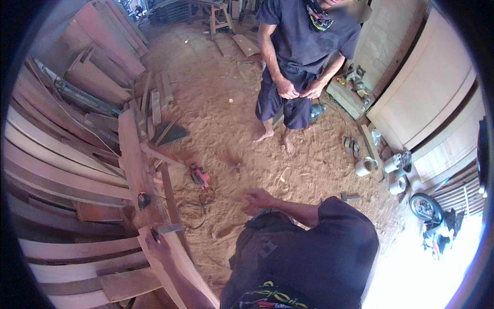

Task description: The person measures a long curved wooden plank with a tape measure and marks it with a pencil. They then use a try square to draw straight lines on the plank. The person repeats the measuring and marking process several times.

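Note:
On the left, a long wooden beam [133, 149] stretches away from me, with a second pale board [177, 265] nearer. My left hand [160, 248] is on this board, its fingers bent around or against a small dark thing I cannot make out. Beside those fingers, a short greyish block [170, 228] juts across the wood. A dark, rounded object [144, 200] sits farther along the beam. In front of my dark shirt [303, 257], my right hand [257, 200] hangs with fingers loosely apart and nothing visible in them.
A red power tool [199, 176] with a cord lies on the sawdust-covered floor [236, 123]. Another person [309, 56] stands barefoot ahead, hands together. Boards [67, 185] are stacked at left. Pails [366, 166], sandals [351, 146] and a motorcycle wheel [426, 207] are at right.

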`<state>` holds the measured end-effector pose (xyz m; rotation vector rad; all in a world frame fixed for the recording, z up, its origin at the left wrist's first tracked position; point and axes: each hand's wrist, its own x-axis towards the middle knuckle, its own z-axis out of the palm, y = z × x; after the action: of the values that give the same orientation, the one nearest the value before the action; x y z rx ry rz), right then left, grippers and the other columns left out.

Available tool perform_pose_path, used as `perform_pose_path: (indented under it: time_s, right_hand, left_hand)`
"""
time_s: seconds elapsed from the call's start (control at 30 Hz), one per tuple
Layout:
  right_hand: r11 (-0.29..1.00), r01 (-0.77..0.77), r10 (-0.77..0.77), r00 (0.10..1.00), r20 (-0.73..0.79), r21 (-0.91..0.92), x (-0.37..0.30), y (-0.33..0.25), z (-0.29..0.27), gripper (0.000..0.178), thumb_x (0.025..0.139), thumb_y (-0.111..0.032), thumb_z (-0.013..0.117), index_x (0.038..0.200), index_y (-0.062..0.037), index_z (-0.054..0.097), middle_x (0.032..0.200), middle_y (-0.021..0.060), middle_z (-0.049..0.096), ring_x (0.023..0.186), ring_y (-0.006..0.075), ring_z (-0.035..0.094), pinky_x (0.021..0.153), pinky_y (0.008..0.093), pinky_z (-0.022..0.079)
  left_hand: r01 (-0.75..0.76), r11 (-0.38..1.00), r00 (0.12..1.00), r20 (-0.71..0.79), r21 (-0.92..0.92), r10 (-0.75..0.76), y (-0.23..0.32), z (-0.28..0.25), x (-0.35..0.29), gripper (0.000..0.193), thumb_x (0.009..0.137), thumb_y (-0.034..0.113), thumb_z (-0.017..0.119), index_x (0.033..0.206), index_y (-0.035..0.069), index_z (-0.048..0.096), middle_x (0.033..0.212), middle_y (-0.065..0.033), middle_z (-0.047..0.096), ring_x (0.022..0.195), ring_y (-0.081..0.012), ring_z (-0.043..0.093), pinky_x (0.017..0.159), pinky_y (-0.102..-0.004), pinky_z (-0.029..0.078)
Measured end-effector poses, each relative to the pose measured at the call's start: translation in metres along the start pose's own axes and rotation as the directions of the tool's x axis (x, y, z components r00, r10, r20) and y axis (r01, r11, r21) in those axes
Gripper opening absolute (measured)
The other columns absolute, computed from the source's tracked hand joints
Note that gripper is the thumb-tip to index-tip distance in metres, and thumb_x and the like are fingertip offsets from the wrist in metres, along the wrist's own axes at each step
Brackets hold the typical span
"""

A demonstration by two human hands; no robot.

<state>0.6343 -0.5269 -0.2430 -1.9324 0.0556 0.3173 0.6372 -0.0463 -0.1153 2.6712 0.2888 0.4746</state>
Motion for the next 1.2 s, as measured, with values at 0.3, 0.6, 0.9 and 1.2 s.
perform_pose_path:
  time_s: [0.3,0.6,0.9,1.2]
  right_hand:
    - [0.993,-0.104,0.107,0.994,0.038,-0.061,-0.003,-0.006,-0.015,0.037,0.101,-0.037,0.064,0.123,-0.0078,0.072,0.101,0.0158,0.076,0.093,0.0354,0.074,0.087,0.0452,0.056]
    - [0.954,0.093,-0.092,0.996,0.017,-0.284,0.000,0.065,-0.026,0.034,0.105,-0.030,0.063,0.116,0.0010,0.069,0.089,0.0145,0.076,0.079,0.0218,0.078,0.066,0.0365,0.062]
    - [0.861,-0.428,0.385,0.902,-0.198,-0.276,-0.028,0.145,-0.071,0.065,0.100,-0.063,0.048,0.093,-0.0045,0.075,0.086,0.0195,0.074,0.085,0.0407,0.072,0.084,0.0518,0.055]
    - [0.814,-0.380,0.311,0.924,-0.222,-0.440,-0.006,0.087,-0.065,0.079,0.102,-0.071,0.032,0.107,-0.0043,0.074,0.115,0.0238,0.073,0.112,0.0443,0.067,0.102,0.0534,0.049]
  left_hand:
    - [0.096,0.993,0.994,0.053,-0.071,-0.093,-0.001,0.001,0.001,0.046,0.088,0.014,0.074,0.132,0.008,0.063,0.123,-0.0201,0.066,0.118,-0.0415,0.061,0.099,-0.0515,0.050]
    - [0.048,0.997,0.999,-0.025,0.054,-0.047,-0.007,0.008,-0.005,0.051,0.087,0.020,0.077,0.135,0.010,0.061,0.116,-0.0181,0.067,0.116,-0.0394,0.064,0.100,-0.0519,0.050]
    - [0.080,0.997,0.997,-0.008,0.007,-0.079,0.006,0.000,-0.003,0.046,0.088,0.019,0.076,0.131,0.008,0.061,0.120,-0.0182,0.066,0.114,-0.0407,0.064,0.098,-0.0523,0.051]
    - [0.053,0.999,0.998,-0.026,0.013,-0.052,0.008,0.000,-0.003,0.044,0.089,0.017,0.075,0.129,0.005,0.061,0.116,-0.0215,0.064,0.110,-0.0443,0.064,0.091,-0.0559,0.051]
